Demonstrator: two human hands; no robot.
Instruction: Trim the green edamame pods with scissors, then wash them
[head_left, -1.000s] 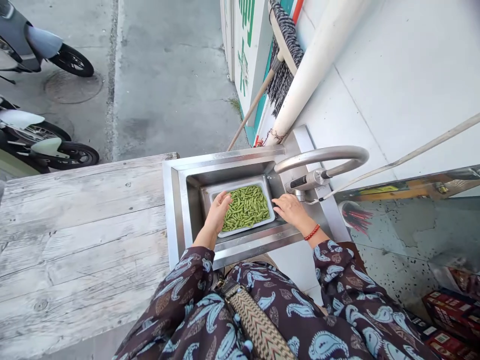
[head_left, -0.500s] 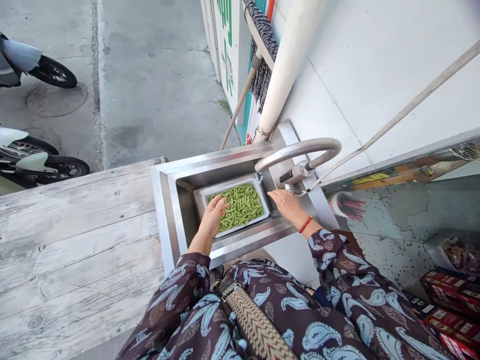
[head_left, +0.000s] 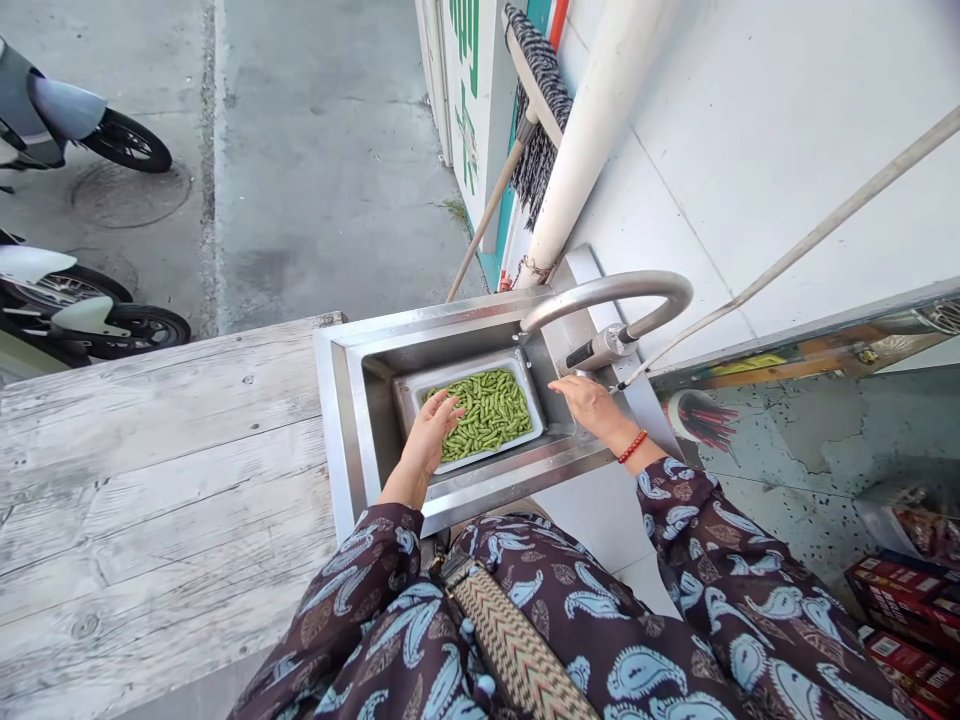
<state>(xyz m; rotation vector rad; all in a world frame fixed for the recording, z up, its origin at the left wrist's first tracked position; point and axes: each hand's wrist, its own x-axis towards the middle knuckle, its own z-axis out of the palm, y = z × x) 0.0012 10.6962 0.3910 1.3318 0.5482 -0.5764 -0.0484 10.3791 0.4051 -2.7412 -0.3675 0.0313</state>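
Green edamame pods (head_left: 491,408) fill a shallow metal tray (head_left: 537,425) at the bottom of the steel sink (head_left: 339,430). My left hand (head_left: 431,435) hovers over the tray's left side, fingers slightly apart and holding nothing. My right hand (head_left: 590,405) is at the sink's right rim, just below the faucet's base, with its fingers stretched forward; it wears a red bead bracelet (head_left: 632,446). Whether its fingertips touch the faucet's lever is hidden. The curved faucet (head_left: 611,288) arches over the sink, and a few drops show near its spout.
A weathered wooden tabletop (head_left: 172,480) adjoins the sink on the left. A white pipe (head_left: 592,140) and a mop (head_left: 536,75) stand behind it. A thin hose (head_left: 810,235) runs along the wall. Boxes (head_left: 904,610) lie at lower right; parked scooters (head_left: 97,310) stand at left.
The view has shifted slightly, so the scene sits further right. My right hand has moved a little rightward along the faucet's base. My left hand stays over the pods.
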